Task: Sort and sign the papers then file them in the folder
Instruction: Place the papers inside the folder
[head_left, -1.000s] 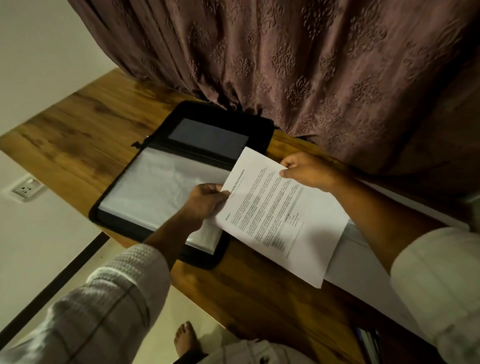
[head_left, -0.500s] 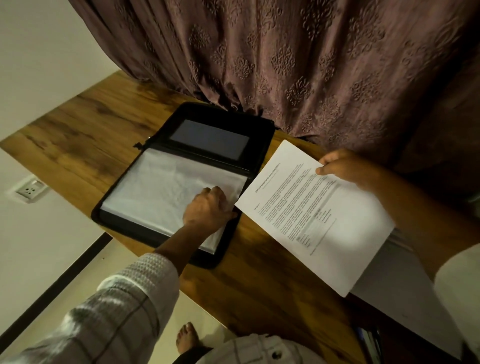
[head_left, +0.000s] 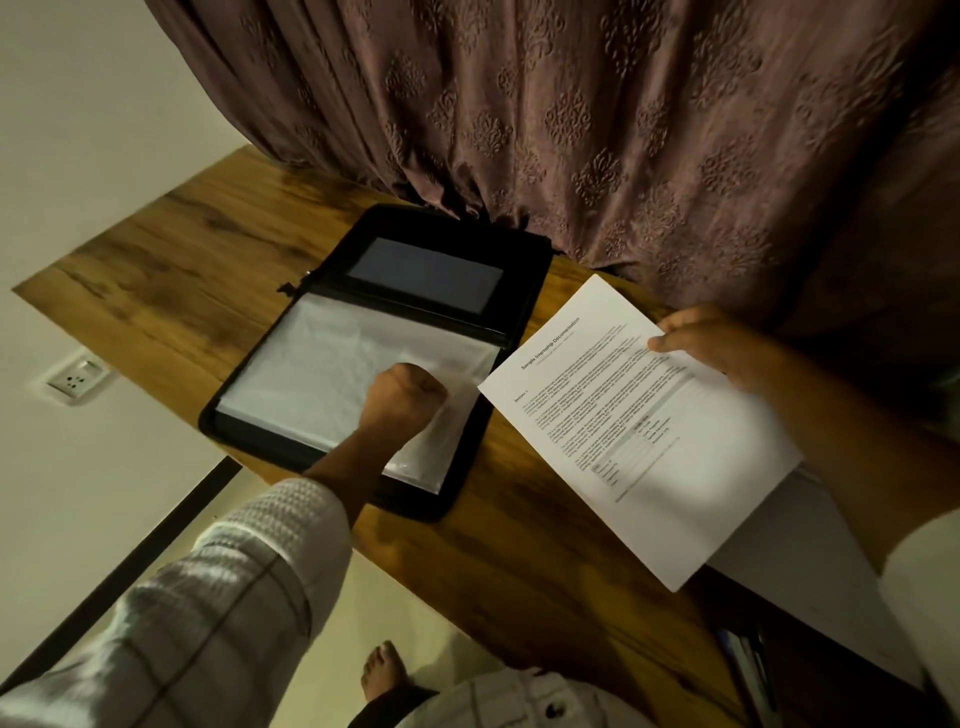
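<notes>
Filing into the folder (head_left: 524, 270)
Our right hand (head_left: 711, 340) pinches the floppy paper (head_left: 649, 467) by a corner; left hand (head_left: 402, 400) curls on the slick sleeve (head_left: 311, 364), hold unclear.

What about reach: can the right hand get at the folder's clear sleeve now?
Probably yes. The right hand holds the sheet right beside the open folder, only bare table between. The left hand sits on the clear sleeve near that edge and may crowd it.

Home room
Embossed curtain (head_left: 571, 130) beyond the left hand (head_left: 402, 397), wall socket (head_left: 75, 382) to its left, bare foot (head_left: 382, 675) nearer.
</notes>
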